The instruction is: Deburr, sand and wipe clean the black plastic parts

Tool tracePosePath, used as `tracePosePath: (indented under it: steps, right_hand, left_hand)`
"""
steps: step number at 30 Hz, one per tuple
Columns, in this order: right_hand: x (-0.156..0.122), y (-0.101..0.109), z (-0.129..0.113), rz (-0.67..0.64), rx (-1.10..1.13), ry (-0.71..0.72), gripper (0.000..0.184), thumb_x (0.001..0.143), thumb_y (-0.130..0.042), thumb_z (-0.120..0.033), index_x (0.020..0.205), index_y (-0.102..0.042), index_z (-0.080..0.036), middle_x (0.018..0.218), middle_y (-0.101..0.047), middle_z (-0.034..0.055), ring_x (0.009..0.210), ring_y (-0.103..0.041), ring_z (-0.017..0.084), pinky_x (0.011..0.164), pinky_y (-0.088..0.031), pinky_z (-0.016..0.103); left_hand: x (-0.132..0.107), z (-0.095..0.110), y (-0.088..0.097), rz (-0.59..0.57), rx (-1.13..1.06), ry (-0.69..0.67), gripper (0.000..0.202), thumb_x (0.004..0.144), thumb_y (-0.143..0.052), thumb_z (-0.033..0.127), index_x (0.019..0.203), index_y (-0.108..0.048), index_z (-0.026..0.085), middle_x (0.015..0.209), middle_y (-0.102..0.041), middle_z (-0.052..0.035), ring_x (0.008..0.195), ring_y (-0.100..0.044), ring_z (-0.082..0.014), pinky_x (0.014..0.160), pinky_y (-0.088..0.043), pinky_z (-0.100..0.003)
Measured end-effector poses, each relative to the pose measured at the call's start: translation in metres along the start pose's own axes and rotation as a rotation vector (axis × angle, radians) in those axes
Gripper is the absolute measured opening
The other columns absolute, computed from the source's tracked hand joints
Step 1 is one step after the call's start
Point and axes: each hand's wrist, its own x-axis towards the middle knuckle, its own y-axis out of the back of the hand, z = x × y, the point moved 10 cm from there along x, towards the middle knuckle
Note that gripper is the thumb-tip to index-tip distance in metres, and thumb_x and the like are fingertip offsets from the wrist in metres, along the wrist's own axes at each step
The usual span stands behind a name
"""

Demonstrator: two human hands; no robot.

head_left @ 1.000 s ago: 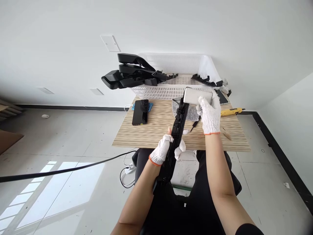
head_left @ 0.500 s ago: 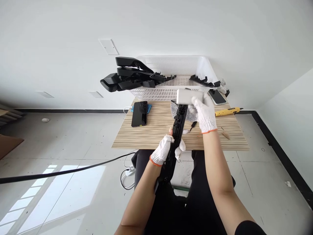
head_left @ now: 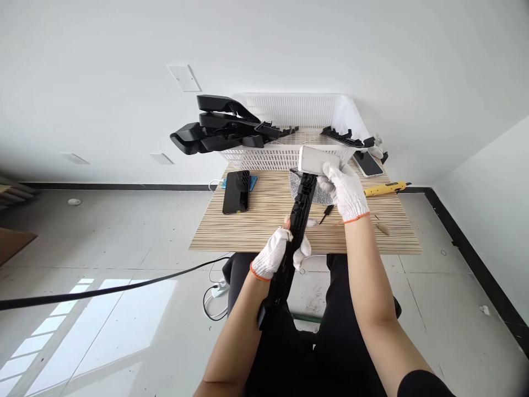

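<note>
Clamped by fingers (head_left: pixel 305 252) of the gloved left hand (head_left: pixel 270 259) round the middle of a long black part (head_left: pixel 301 212), slanting from lap up over the table (head_left: pixel 248 226). Closed by fingers (head_left: pixel 327 179) of the right hand (head_left: pixel 346 192) on a pale block (head_left: pixel 314 160), set against the part's far end, above a grey cloth (head_left: pixel 321 195). Beyond, a white basket (head_left: pixel 297 107).

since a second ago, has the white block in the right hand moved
Yes: the white block in the right hand has slid left along the white basket, toward the black phone.
</note>
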Motion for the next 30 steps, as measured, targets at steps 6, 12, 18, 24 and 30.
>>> tracePosePath:
  steps: [6, 12, 18, 24, 30]
  right_hand:
    - [-0.01, 0.002, 0.013, -0.04, -0.015, -0.116, 0.037, 0.071, -0.087, -0.034, 0.093, -0.06, -0.022, 0.069, -0.06, -0.0057, 0.053, -0.056, 0.006, 0.041, -0.042, 0.014]
    - [-0.027, 0.004, 0.031, -0.021, -0.124, -0.258, 0.035, 0.076, -0.085, -0.034, 0.097, -0.061, -0.02, 0.069, -0.066, -0.0034, 0.045, -0.055, 0.006, 0.034, -0.038, 0.014]
    - [-0.029, 0.011, 0.034, 0.065, -0.213, -0.279, 0.038, 0.077, -0.084, -0.042, 0.101, -0.062, -0.021, 0.075, -0.073, 0.0001, 0.041, -0.054, 0.007, 0.031, -0.036, 0.016]
    - [-0.032, 0.0, 0.04, -0.019, -0.229, -0.319, 0.041, 0.076, -0.085, -0.041, 0.103, -0.062, -0.022, 0.073, -0.072, -0.0018, 0.04, -0.053, 0.005, 0.032, -0.035, 0.015]
    - [-0.036, -0.011, 0.037, -0.099, -0.242, -0.32, 0.04, 0.074, -0.086, -0.042, 0.102, -0.064, -0.023, 0.068, -0.068, -0.0043, 0.04, -0.052, 0.006, 0.032, -0.032, 0.015]
  left_hand:
    - [0.001, 0.001, 0.004, -0.003, -0.059, 0.003, 0.062, 0.099, -0.043, 0.05, 0.142, -0.057, 0.007, 0.06, -0.063, -0.0022, 0.036, -0.047, -0.0153, 0.035, -0.041, -0.029]
    - [0.0, 0.006, 0.01, 0.013, -0.081, -0.04, 0.064, 0.099, -0.045, 0.051, 0.142, -0.056, 0.005, 0.06, -0.062, -0.0022, 0.034, -0.041, -0.0132, 0.033, -0.038, -0.029]
    - [-0.001, 0.01, 0.014, 0.023, -0.099, -0.068, 0.07, 0.099, -0.045, 0.055, 0.146, -0.053, 0.003, 0.059, -0.06, -0.0011, 0.034, -0.041, -0.013, 0.033, -0.039, -0.028]
    - [-0.004, 0.011, 0.021, 0.061, -0.118, -0.071, 0.067, 0.099, -0.045, 0.052, 0.146, -0.052, 0.006, 0.063, -0.063, -0.0017, 0.036, -0.039, -0.0113, 0.034, -0.04, -0.027]
    - [-0.005, 0.011, 0.018, 0.049, -0.039, -0.06, 0.069, 0.1, -0.042, 0.055, 0.145, -0.054, 0.004, 0.061, -0.062, -0.0023, 0.037, -0.045, -0.013, 0.037, -0.043, -0.028]
